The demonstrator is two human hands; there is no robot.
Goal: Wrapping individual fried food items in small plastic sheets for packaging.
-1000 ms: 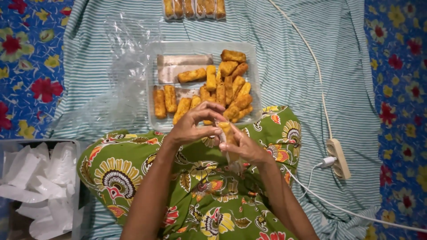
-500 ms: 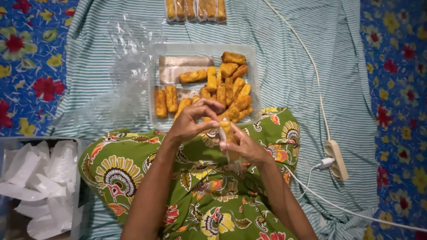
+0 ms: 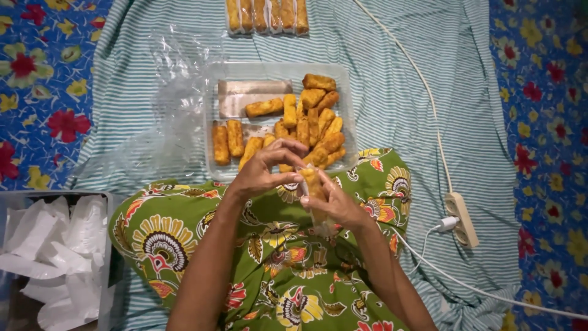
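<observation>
My left hand (image 3: 264, 173) and my right hand (image 3: 334, 202) meet over my lap, both gripping one golden fried roll (image 3: 312, 186) that sits partly inside a small clear plastic wrapper (image 3: 320, 219). The left fingers pinch the roll's top end; the right hand cups the wrapper from below. Just beyond my hands lies a clear plastic tray (image 3: 218, 78) with several more fried rolls (image 3: 313, 122) piled on its right side.
A row of wrapped rolls (image 3: 267, 15) lies at the far edge on the striped cloth (image 3: 392, 92). A crumpled clear bag (image 3: 153, 129) is left of the tray. A box of white wrappers (image 3: 52, 257) stands at lower left. A power strip (image 3: 460, 217) with cable lies right.
My hands stay over the lap; the roll has slid a little further into the wrapper and the left fingers have shifted on its top end.
</observation>
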